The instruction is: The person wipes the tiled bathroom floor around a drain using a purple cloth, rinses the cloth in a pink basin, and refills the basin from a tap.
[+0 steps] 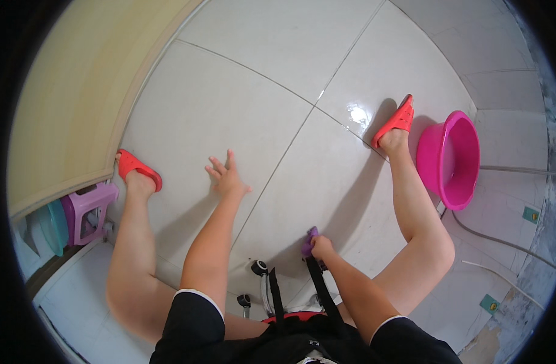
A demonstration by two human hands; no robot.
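Note:
My left hand (229, 180) is out over the pale tiled floor (266, 130) with its fingers spread and nothing in it. Whether it touches the tiles I cannot tell. Closer to my body, my right hand (322, 248) is closed round a small purple cloth (310, 238), part of which sticks out past the fingers. Just below that hand hangs a black strap (320, 282).
Red slippers are on my feet, one at the left (140, 171), one at the right (397, 121). A pink basin (429, 156) leans against the right wall. Chair wheels (259, 267) stand beneath me. A purple stool (87, 203) is beside the wooden panel (78, 109).

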